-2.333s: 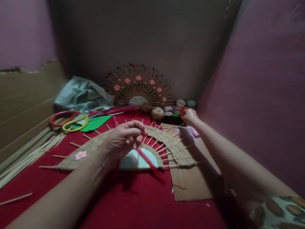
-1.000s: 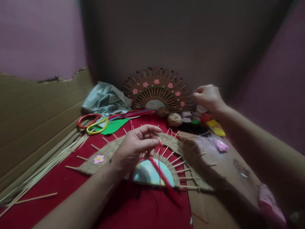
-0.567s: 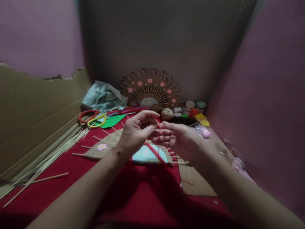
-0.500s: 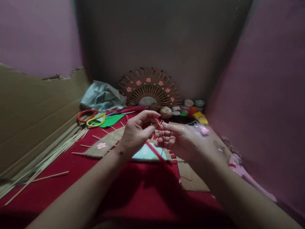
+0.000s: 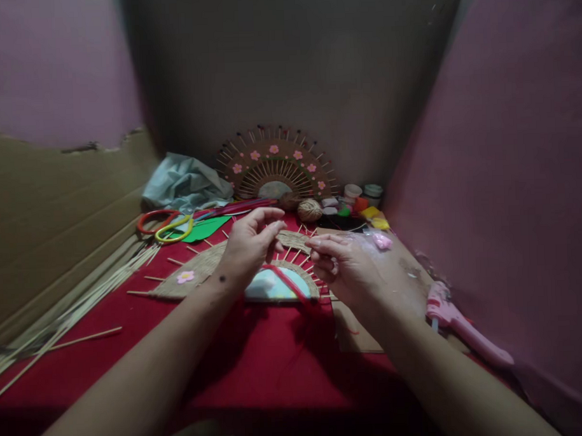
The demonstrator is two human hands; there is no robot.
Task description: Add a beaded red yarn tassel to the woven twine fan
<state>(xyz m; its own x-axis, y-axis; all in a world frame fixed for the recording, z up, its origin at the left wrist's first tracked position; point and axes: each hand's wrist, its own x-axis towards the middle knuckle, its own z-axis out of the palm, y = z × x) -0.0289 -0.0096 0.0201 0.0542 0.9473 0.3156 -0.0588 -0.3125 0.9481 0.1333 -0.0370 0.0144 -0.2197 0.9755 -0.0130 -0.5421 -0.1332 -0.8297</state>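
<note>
A half-round fan of sticks and woven twine (image 5: pixel 166 284) lies on the red cloth, with a pink flower and a light blue centre (image 5: pixel 279 285). Above it, my left hand (image 5: pixel 251 241) has its thumb and fingertips pinched together; what they hold is too small to name. My right hand (image 5: pixel 340 261) is beside it, thumb against index finger, other fingers curled, its contents also unclear. A red strand (image 5: pixel 288 282) hangs across the blue centre; its upper end is hidden near my left hand.
Scissors (image 5: pixel 174 228) and green sheet (image 5: pixel 208 228) lie left of a twine ball (image 5: pixel 310 210). A finished fan (image 5: pixel 274 164) leans at the back. Loose sticks (image 5: pixel 84 301) lie left; a pink glue gun (image 5: pixel 466 326) and cardboard (image 5: pixel 354 327) are right.
My hands have moved apart, leaving a gap between their fingertips. The whole view has shifted slightly, so the table's things appear further left.
</note>
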